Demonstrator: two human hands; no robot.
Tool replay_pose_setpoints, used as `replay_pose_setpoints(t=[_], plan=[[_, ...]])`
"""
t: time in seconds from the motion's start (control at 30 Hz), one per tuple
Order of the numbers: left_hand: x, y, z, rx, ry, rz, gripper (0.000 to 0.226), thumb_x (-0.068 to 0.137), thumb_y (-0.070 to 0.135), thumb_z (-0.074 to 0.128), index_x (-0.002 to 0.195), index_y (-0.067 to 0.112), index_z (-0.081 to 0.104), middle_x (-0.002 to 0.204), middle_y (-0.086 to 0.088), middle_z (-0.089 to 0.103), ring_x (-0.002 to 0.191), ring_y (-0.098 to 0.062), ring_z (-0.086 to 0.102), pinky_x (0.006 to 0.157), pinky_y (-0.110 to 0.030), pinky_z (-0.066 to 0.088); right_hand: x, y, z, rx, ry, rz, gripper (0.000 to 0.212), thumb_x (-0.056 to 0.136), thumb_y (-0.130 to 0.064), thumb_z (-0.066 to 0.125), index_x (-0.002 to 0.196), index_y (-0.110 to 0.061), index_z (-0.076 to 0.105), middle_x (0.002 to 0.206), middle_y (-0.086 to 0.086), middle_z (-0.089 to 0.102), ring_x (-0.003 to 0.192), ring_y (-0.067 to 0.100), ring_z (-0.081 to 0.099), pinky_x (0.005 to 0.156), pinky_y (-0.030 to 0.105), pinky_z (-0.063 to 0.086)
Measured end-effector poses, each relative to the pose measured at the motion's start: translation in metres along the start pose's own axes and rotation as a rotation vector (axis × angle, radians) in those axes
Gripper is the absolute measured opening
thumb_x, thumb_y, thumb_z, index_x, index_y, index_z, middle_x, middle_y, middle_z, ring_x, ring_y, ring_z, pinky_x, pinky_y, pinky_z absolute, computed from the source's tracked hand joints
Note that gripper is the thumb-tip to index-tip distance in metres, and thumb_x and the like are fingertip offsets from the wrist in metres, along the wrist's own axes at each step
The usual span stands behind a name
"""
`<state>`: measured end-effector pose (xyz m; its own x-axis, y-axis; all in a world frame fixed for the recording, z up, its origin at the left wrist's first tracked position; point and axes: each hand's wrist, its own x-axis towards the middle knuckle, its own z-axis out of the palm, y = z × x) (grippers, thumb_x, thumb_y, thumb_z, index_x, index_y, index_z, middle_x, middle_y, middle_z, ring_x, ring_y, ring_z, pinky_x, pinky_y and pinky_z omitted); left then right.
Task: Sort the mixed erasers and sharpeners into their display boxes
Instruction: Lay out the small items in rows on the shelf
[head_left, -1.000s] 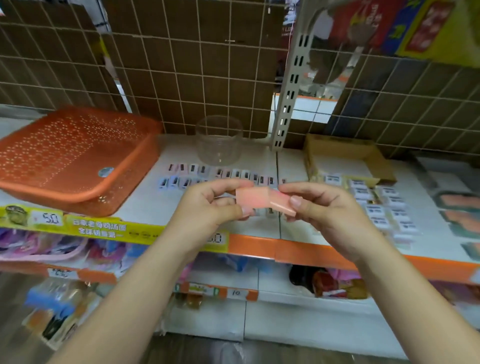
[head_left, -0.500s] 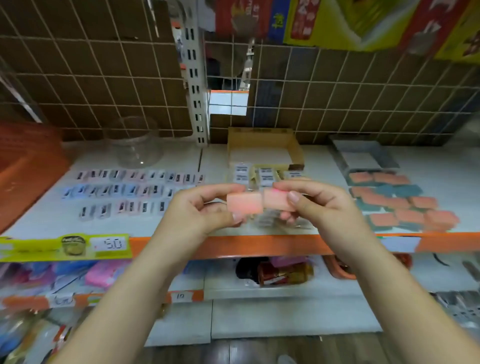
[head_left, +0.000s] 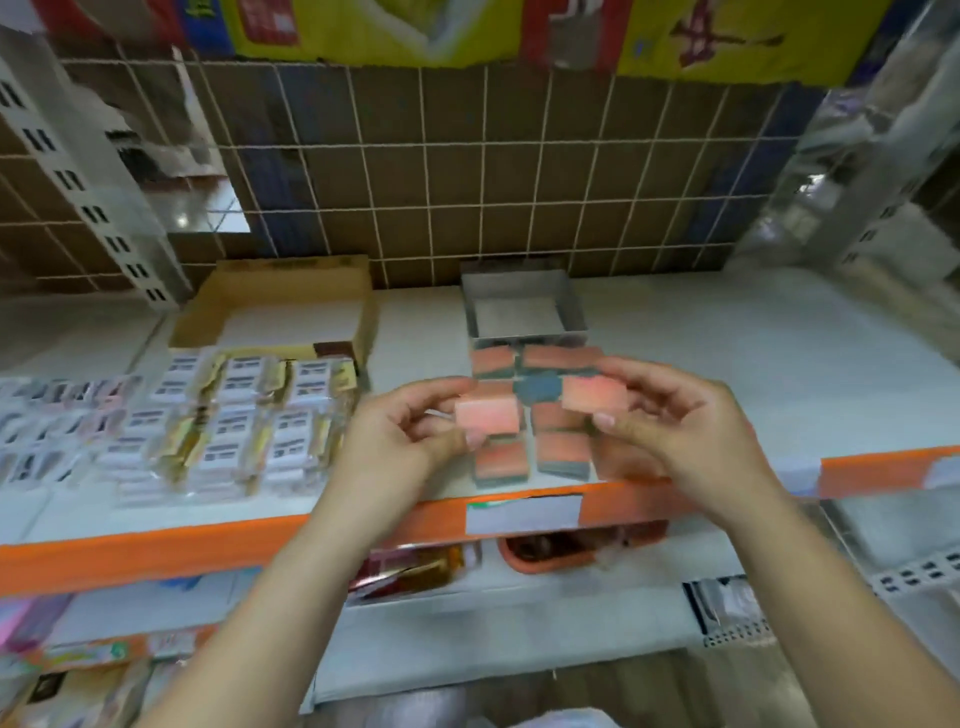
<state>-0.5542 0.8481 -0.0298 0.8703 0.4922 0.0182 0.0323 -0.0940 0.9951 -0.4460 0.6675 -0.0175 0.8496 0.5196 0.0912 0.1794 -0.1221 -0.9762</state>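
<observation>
Each of my hands holds one pink eraser above the front of the white shelf. My left hand (head_left: 410, 436) pinches a pink eraser (head_left: 488, 415). My right hand (head_left: 675, 421) pinches another pink eraser (head_left: 595, 396) a little higher and to the right. Under them lie rows of pink and teal erasers (head_left: 563, 452). A grey display box (head_left: 519, 306) stands open behind those rows. A cardboard display box (head_left: 291, 306) sits to the left, with wrapped white barcode-labelled packs (head_left: 244, 415) in front of it.
Small barcode-labelled pieces (head_left: 47, 421) lie in rows at the far left. The shelf has an orange front edge (head_left: 208, 540) with a white label. A wire grid backs the shelf. A slotted upright (head_left: 98, 208) stands at the left. Goods fill the shelf below.
The view swung right, past the orange basket and clear jar. The two pink erasers, held end to end before, are now apart, one in each hand, over the pink and teal rows.
</observation>
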Motion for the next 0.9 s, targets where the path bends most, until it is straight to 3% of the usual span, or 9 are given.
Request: replay_pose_setpoints(t=[0.1, 0.17, 0.27, 0.37, 0.43, 0.5, 0.67, 0.8, 0.9], plan=[[0.011, -0.004, 0.022, 0.081, 0.062, 0.053, 0.04, 0.072, -0.011, 0.068, 0.083, 0.027, 0.063, 0.062, -0.002, 0.055, 0.049, 0.003, 0.047, 0.053, -0.006, 0.039, 0.016, 0.016, -0.033, -0.185, 0.062, 0.004, 0.033, 0.075, 0.003, 0.068, 0.093, -0.025, 0.065, 0.087, 0.015, 0.063, 0.074, 0.007, 0.054, 0.067, 0.008, 0.042], [0.019, -0.007, 0.027, 0.129, 0.087, 0.067, 0.038, 0.074, -0.008, 0.067, 0.084, 0.028, 0.062, 0.063, 0.0, 0.054, 0.053, 0.0, 0.048, 0.054, -0.009, 0.04, 0.026, 0.025, -0.044, -0.267, 0.046, 0.019, 0.029, 0.077, 0.003, 0.067, 0.095, -0.02, 0.065, 0.087, 0.003, 0.065, 0.07, -0.004, 0.056, 0.066, 0.001, 0.041], [0.028, -0.013, 0.028, 0.201, 0.119, 0.071, 0.03, 0.075, -0.004, 0.068, 0.088, 0.023, 0.066, 0.069, 0.001, 0.055, 0.064, -0.011, 0.049, 0.065, -0.024, 0.044, 0.04, 0.039, -0.046, -0.38, -0.024, 0.034, 0.028, 0.079, 0.002, 0.066, 0.102, -0.014, 0.066, 0.087, -0.006, 0.062, 0.071, -0.005, 0.054, 0.064, -0.002, 0.04], [0.033, -0.015, 0.024, 0.309, 0.14, 0.107, 0.026, 0.075, 0.001, 0.071, 0.092, 0.021, 0.067, 0.08, 0.001, 0.058, 0.069, -0.014, 0.052, 0.069, -0.031, 0.045, 0.049, 0.048, -0.042, -0.414, -0.113, 0.038, 0.031, 0.078, 0.003, 0.066, 0.105, -0.013, 0.066, 0.09, 0.0, 0.063, 0.073, -0.001, 0.058, 0.072, 0.009, 0.046], [0.035, -0.016, 0.022, 0.358, 0.135, 0.115, 0.026, 0.075, 0.003, 0.071, 0.095, 0.019, 0.067, 0.088, -0.004, 0.058, 0.072, -0.016, 0.052, 0.073, -0.034, 0.045, 0.052, 0.054, -0.042, -0.497, -0.14, 0.032, 0.033, 0.077, -0.003, 0.069, 0.108, -0.016, 0.067, 0.1, 0.008, 0.06, 0.086, 0.013, 0.057, 0.081, 0.019, 0.044], [0.037, -0.018, 0.021, 0.387, 0.126, 0.097, 0.027, 0.077, 0.004, 0.07, 0.102, 0.012, 0.068, 0.089, -0.007, 0.058, 0.072, -0.014, 0.051, 0.074, -0.032, 0.045, 0.051, 0.056, -0.045, -0.547, -0.145, 0.019, 0.035, 0.075, -0.008, 0.072, 0.108, -0.019, 0.067, 0.104, 0.006, 0.058, 0.094, 0.017, 0.053, 0.083, 0.018, 0.037], [0.042, -0.022, 0.023, 0.486, 0.128, 0.127, 0.033, 0.081, 0.006, 0.067, 0.113, 0.006, 0.064, 0.087, -0.005, 0.058, 0.069, -0.005, 0.048, 0.063, -0.006, 0.037, 0.053, 0.052, -0.047, -0.563, -0.189, -0.008, 0.036, 0.074, -0.006, 0.073, 0.107, -0.018, 0.067, 0.095, -0.014, 0.054, 0.105, 0.017, 0.046, 0.09, 0.023, 0.035], [0.045, -0.025, 0.028, 0.458, 0.127, 0.119, 0.031, 0.081, 0.006, 0.067, 0.112, 0.007, 0.065, 0.083, -0.001, 0.055, 0.069, -0.009, 0.048, 0.067, -0.014, 0.039, 0.055, 0.055, -0.048, -0.497, -0.199, 0.032, 0.032, 0.076, -0.007, 0.07, 0.103, -0.024, 0.066, 0.105, -0.007, 0.057, 0.103, 0.013, 0.047, 0.082, 0.018, 0.033], [0.046, -0.022, 0.034, 0.419, 0.124, 0.134, 0.03, 0.081, 0.005, 0.066, 0.11, 0.01, 0.065, 0.08, 0.001, 0.053, 0.068, -0.01, 0.048, 0.066, -0.018, 0.041, 0.054, 0.052, -0.046, -0.464, -0.142, -0.021, 0.03, 0.079, -0.005, 0.066, 0.105, -0.021, 0.066, 0.099, -0.014, 0.055, 0.095, 0.007, 0.047, 0.074, 0.007, 0.035]])
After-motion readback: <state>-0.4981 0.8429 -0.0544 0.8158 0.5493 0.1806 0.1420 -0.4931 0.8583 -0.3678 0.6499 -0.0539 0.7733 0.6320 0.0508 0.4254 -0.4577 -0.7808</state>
